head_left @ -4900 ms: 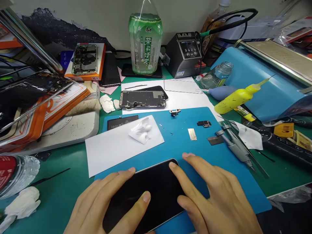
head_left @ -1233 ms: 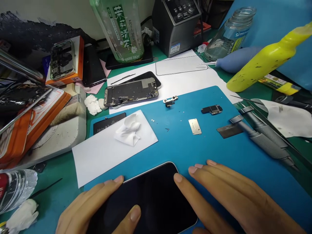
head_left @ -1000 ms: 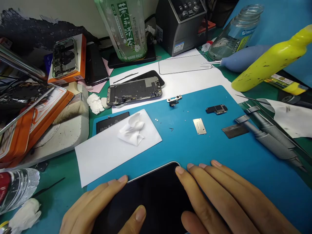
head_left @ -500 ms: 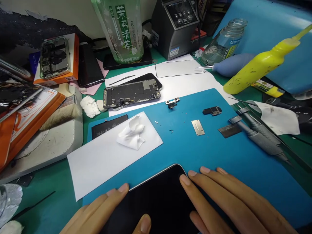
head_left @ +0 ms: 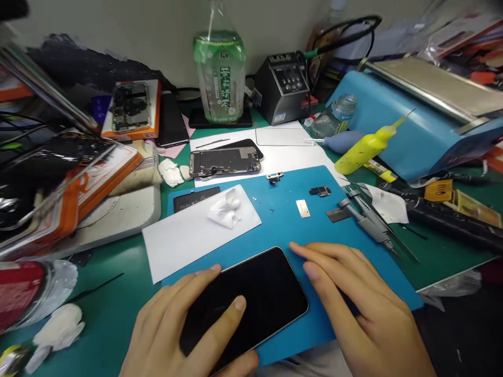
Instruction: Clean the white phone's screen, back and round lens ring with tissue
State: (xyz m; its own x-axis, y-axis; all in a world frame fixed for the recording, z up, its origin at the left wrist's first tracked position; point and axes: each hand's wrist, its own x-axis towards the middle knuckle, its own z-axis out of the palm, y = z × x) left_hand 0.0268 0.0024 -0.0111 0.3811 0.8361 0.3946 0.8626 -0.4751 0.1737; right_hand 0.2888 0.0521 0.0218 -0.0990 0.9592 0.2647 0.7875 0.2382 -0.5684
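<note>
- Since the frame before, the right hand [head_left: 361,309] has been lifting off the phone's corner and is now hanging just beside the short right edge, its fingers loosely extended, with a narrow gap between the 2 leading tips.
- Left hand [head_left: 176,319] is keeping its grip across the black-screened phone [head_left: 267,293]: fingertips are meeting the far long edge, 1 finger is lying on the glass and another digit is showing at the near edge.
- That phone is lying screen up, slanting, on the near part of the blue mat [head_left: 271,230].
- Beyond it, a white paper slip [head_left: 173,251] is overlapping the mat's left edge, bearing a crumpled tissue [head_left: 227,208] and partly covering a flat black pack [head_left: 188,200].
- Farther right, a metal plate [head_left: 302,208], a small black part [head_left: 320,191] and a small silver-and-black module [head_left: 274,177] are resting on the mat.
- Past the mat, an opened phone panel [head_left: 226,161] is lying over a white sheet [head_left: 291,152].
- Green desk [head_left: 110,293] is carrying everything, including a yellow bottle [head_left: 363,152] at right, leaning.
</note>
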